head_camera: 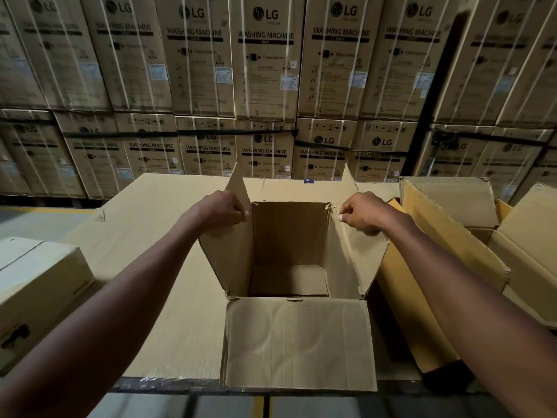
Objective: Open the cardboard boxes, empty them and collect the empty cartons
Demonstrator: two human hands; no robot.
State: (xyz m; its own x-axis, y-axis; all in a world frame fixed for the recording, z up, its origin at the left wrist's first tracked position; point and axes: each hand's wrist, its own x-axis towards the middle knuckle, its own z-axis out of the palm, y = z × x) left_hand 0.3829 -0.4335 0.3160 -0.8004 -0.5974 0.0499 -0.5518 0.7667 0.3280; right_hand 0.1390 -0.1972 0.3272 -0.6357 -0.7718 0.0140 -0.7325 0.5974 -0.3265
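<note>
An open brown cardboard box [297,336] stands in front of me on a flat cardboard sheet [162,236]. Its inside is bare down to the bottom. My left hand [221,209] grips the upright left flap near its top edge. My right hand [363,211] pinches the right flap at its upper edge. The near flap hangs down toward me over the surface's front edge.
Open cartons [452,236] lie tipped at the right, close to the box. A closed pale carton [39,285] sits at the left. A tall wall of strapped washing-machine boxes [265,86] rises behind. A dark front edge [168,384] borders the surface.
</note>
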